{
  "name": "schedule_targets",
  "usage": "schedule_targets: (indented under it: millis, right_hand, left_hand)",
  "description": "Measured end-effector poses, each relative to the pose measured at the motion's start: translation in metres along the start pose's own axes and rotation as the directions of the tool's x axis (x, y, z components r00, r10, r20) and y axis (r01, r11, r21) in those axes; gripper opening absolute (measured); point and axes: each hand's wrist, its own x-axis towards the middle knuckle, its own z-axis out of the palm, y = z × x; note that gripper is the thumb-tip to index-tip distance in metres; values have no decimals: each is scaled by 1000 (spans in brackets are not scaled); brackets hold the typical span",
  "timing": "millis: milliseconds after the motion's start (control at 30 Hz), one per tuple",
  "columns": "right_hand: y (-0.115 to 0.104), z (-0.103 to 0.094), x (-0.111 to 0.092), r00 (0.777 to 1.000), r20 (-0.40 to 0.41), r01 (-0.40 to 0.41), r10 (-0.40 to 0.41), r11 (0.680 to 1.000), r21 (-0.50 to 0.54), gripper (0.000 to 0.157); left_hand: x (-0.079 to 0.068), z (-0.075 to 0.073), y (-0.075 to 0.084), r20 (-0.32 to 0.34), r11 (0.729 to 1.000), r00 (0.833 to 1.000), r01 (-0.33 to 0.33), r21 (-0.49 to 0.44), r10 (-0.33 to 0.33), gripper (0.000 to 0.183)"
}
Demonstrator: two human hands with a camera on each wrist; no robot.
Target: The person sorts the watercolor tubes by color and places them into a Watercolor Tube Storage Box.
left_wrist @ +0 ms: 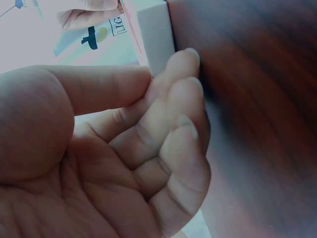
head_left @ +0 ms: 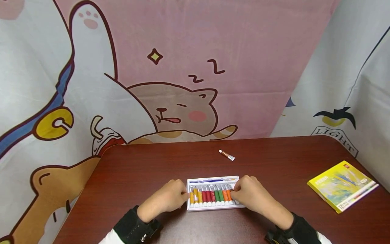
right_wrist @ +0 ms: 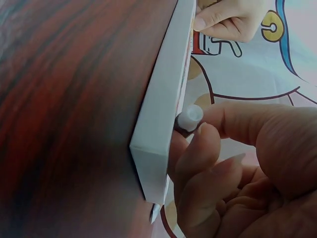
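Note:
A white tray [head_left: 213, 209] lies on the table with a row of paint tubes [head_left: 208, 196] in it: yellow, red, green and orange. A thin blue-handled brush [head_left: 204, 181] lies along its far side. My left hand [head_left: 173, 195] is at the tray's left end, thumb and index finger pinching its edge; the left wrist view shows the white corner [left_wrist: 156, 37] at those fingertips. At the right end, my right hand [head_left: 251, 194] pinches a paint tube with a white cap [right_wrist: 190, 118], just over the tray's rim. My fingers hide most of this tube, and its colour is unclear.
Beyond the tray, a single brown-and-white paint tube [head_left: 226, 155] lies on the dark red wooden table [head_left: 146, 162]. A yellow flat box [head_left: 342, 186] sits near the table's right edge. Behind the table hangs a cartoon-printed cloth [head_left: 250, 67].

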Motion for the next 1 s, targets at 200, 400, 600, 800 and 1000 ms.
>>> schedule_targets:
  millis: [200,400,600,800,1000]
  right_hand:
    - [1,3,1,999,-37,-2,1,1000,-31,37]
    - [4,2,0,1000,-13,-14,15,1000,7,34]
    - [8,-8,-2,998,49,45,-47,998,36,32]
    - [12,-10,-2,992,86,89,-93,995,39,31]
    - [15,-9,-2,990,97,101,-105,994,39,31]
  left_hand:
    - [0,1,-1,5,1000,1000,9,-3,-9,33]
    - [1,1,-1,3,1000,1000,5,-4,-5,33]
    - [1,1,-1,12,1000,1000,14,-5,-14,34]
    - [1,0,0,13,1000,1000,17,-7,-17,31]
    - [0,0,0,13,1000,1000,13,-7,-13,32]
